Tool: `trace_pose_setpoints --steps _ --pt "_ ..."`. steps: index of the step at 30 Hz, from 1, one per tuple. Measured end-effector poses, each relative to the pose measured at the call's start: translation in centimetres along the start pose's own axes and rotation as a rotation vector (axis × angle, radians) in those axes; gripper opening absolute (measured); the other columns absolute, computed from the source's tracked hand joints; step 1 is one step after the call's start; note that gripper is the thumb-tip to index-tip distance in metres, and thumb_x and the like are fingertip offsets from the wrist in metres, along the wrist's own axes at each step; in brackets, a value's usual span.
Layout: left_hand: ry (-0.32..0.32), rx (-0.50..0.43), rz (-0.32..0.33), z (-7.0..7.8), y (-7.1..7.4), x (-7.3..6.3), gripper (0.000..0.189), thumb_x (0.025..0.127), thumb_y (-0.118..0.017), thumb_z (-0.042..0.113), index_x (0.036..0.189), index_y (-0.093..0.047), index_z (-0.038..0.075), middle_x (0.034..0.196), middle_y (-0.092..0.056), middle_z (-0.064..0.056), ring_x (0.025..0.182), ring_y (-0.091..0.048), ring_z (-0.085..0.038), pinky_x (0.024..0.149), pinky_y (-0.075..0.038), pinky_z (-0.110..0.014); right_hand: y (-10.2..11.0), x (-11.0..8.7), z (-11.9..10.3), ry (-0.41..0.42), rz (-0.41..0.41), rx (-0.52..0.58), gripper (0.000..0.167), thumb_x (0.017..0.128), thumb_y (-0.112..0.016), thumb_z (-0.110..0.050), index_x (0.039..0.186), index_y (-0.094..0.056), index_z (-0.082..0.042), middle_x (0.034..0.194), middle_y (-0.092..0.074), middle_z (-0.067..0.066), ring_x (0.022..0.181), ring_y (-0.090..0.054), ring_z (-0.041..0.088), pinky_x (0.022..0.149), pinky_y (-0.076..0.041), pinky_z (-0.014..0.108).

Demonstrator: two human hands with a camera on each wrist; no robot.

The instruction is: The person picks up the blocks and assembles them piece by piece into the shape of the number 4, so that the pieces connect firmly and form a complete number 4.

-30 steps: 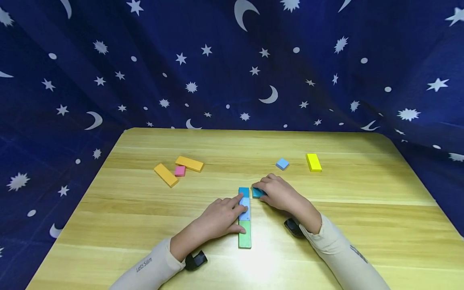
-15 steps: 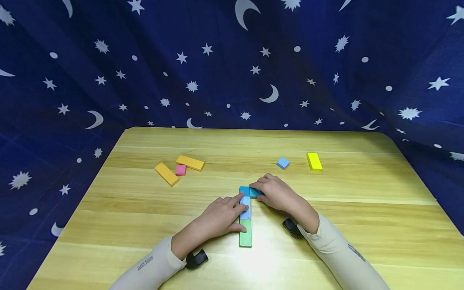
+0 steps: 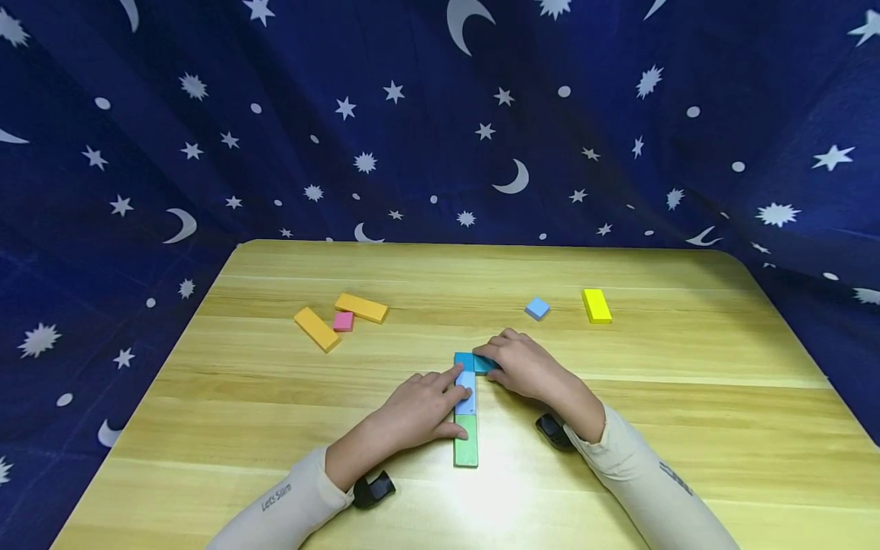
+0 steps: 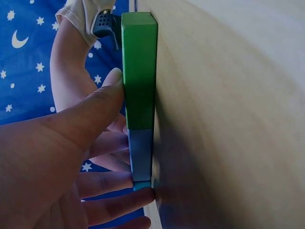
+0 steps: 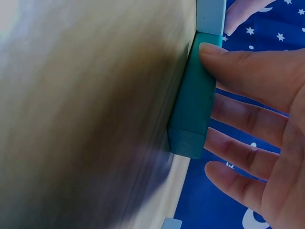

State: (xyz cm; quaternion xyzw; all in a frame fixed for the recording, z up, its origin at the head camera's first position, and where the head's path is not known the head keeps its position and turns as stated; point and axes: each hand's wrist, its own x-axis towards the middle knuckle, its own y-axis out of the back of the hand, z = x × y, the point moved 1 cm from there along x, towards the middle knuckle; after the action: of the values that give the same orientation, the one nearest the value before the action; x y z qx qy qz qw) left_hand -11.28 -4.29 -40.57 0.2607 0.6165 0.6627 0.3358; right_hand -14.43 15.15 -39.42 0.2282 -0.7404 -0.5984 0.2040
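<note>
A row of flat blocks runs away from me in the head view: a green block nearest, a light blue block beyond it, and a blue block at the far end. My left hand rests across this row, its fingers spread and its thumb on the green block. A teal block meets the blue block's right side, forming a corner. My right hand holds the teal block between thumb and fingers, covering part of it. In the right wrist view, the thumb lies along the teal block's edge.
Two orange blocks and a pink square block lie at the left on the wooden table. A small light blue block and a yellow block lie farther back on the right. A star-patterned curtain hangs behind.
My right hand has slid the teal block left, closing the small gap to the blue block. The left hand has stayed on the row.
</note>
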Motion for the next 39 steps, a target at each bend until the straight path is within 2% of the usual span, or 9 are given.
trace_pose_setpoints --steps 39 --pt "-0.003 -0.029 -0.014 -0.05 0.11 -0.01 0.061 0.081 -0.053 0.058 0.127 -0.053 0.018 0.144 -0.037 -0.013 0.122 -0.048 -0.024 0.092 -0.045 -0.039 0.0 0.05 -0.22 -0.015 -0.003 -0.004 0.036 0.08 -0.069 -0.017 0.114 -0.062 -0.007 0.106 -0.066 0.008 0.093 -0.056 0.024 0.082 -0.045 0.039"
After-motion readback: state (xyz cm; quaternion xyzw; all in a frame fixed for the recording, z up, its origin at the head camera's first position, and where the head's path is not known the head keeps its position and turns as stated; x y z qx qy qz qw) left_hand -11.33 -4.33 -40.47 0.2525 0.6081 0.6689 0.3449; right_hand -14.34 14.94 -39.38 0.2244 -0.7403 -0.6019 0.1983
